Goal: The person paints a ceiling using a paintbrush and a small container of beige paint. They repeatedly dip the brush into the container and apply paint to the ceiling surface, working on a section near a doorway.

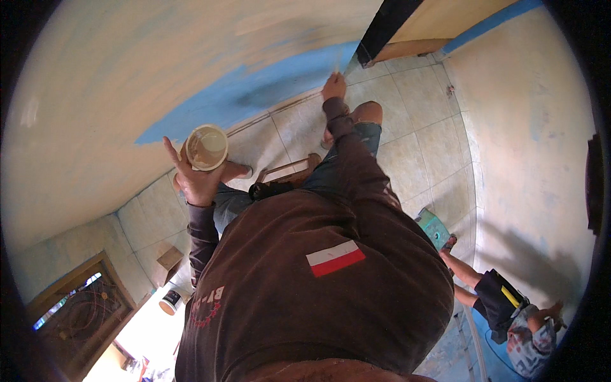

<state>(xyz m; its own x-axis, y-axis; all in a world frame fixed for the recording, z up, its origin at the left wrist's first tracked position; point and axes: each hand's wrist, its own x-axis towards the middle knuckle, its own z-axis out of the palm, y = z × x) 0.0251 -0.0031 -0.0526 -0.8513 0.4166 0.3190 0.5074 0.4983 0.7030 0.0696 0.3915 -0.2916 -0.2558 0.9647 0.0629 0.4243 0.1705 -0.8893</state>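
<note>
Tub (pixel 207 150), white and round, in the left hand (pixel 200 183), mouth turned up, with pale tan smears inside. Held from below and along the near side, with one finger stretched out free of the rim. Closed fist for the right hand (pixel 334 87), at the end of a reaching arm, well apart from the left and farther from the body. Gripped there, a thin pale tool (pixel 338 65), too blurred to name and pointed away from the body. Behind the tool, the far right end of a blue band (pixel 254 89) along the foot of a cream wall (pixel 127 83); contact between tool and wall impossible to tell. Just right of the right hand and beyond it, a dark post (pixel 377 32). Between the hands, closer to the body, a wooden frame (pixel 313 163) on the tiles (pixel 414 159). Behind the left hand, toward the body's left side, a brown board (pixel 170 262) and a bucket (pixel 170 302). Well behind the right hand, off to the right, another person (pixel 499 305) in dark shorts, with a green box (pixel 433 229) near the feet.
</note>
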